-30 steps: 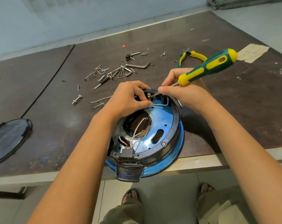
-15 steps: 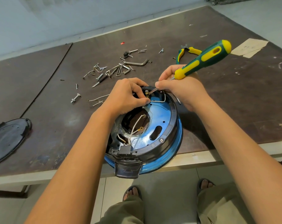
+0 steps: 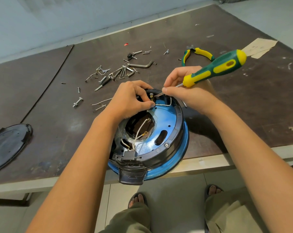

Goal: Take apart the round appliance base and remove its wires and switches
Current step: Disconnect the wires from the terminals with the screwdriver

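The round appliance base [image 3: 169, 125], blue inside with a black rim, lies open-side up at the table's near edge, partly overhanging it. White wires [image 3: 139, 132] run from a black connector block [image 3: 130, 155] at its near side across the centre hole. My left hand [image 3: 130, 101] grips the far rim of the base beside a small switch terminal [image 3: 151, 97]. My right hand [image 3: 184, 91] holds a green-and-yellow screwdriver [image 3: 216, 68], pinching its shaft, with the tip at that terminal.
Loose screws, bolts and bent metal parts [image 3: 115, 73] lie scattered behind the base, with cut wire pieces [image 3: 100, 105]. Green-and-yellow pliers [image 3: 197, 54] rest at the back right. A black round cover [image 3: 7, 145] lies at the left. Tape [image 3: 260, 47] sticks on the table's far right.
The view has shifted slightly; both hands stay at the far rim, and the screwdriver handle has barely moved while its tip remains at the terminal.
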{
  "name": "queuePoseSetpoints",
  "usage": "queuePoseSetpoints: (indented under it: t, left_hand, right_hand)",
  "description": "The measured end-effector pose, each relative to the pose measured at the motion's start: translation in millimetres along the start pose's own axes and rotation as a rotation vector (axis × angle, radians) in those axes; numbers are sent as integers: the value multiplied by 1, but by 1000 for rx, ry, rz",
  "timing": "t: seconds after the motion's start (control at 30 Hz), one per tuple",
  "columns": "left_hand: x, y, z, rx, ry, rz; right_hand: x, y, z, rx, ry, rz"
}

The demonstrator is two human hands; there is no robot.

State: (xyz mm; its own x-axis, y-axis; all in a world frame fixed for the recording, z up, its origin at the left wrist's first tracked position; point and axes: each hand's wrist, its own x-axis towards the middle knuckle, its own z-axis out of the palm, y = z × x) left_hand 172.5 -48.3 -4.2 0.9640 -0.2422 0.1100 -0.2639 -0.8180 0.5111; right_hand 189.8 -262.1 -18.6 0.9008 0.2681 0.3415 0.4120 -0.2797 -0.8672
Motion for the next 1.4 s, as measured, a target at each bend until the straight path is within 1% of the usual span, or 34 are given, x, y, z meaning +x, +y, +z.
queuePoseSetpoints:
  t: [0.1,0.27,0.5,0.77,0.93,1.1,1.2,1.4]
  left_hand:
    - [0,0,-1,-4,2,5]
    - [-1,3,-2,-2,1,0]
    - [-1,4,-2,5,-1,-4]
    - [-1,4,-1,6,2,-8]
    - [1,3,-1,1,-11,-20]
    - [1,2,-1,11,0,-21]
    - [1,2,0,15,-2,-28]
    - [1,2,-1,20,3,-35]
  right_hand:
    - [-3,0,0,-62,-47,-102]
    - [-5,2,-1,-26,-52,-139]
    - [-6,6,0,-76,-65,-168]
    - [-3,7,1,5,-59,-122]
    - [-1,11,3,25,-42,-30]
    - [1,9,0,34,-67,-68]
    - [0,8,-2,24,-86,-122]
    - [-1,9,-2,20,-99,-128]
